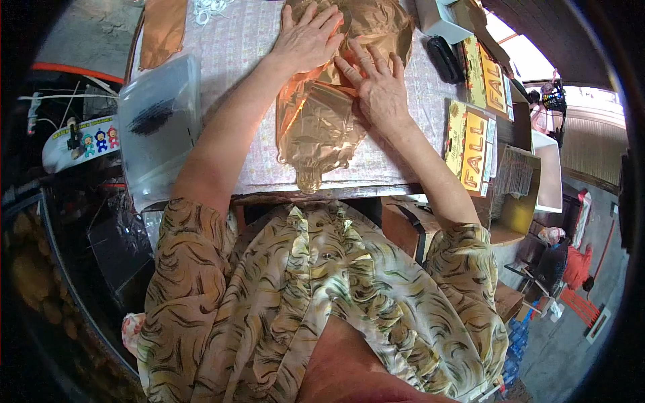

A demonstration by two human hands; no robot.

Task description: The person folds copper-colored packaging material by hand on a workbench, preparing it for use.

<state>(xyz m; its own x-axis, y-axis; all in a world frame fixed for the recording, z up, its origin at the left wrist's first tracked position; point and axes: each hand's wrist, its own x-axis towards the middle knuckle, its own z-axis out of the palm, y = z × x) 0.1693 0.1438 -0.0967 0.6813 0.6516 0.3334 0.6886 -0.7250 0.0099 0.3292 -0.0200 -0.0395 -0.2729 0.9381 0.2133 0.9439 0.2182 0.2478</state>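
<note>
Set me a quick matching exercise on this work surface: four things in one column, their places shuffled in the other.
1. Copper foil with a narrow tab
2. Black oblong item
3. Clear plastic with a dark patch
4. White coiled strands

A. Along the table's left edge
B. At the picture's top edge
C. Under the left hand and right hand
D. Beside a yellow card

Pairs: 1-C, 2-D, 3-A, 4-B

The loose blouse I see from my distant station is cream and pale olive, printed all over with dark curving strokes and touches of yellow; gathered ruffles run down its front, I make out small buttons between them, and the full sleeves end around the elbows
</note>
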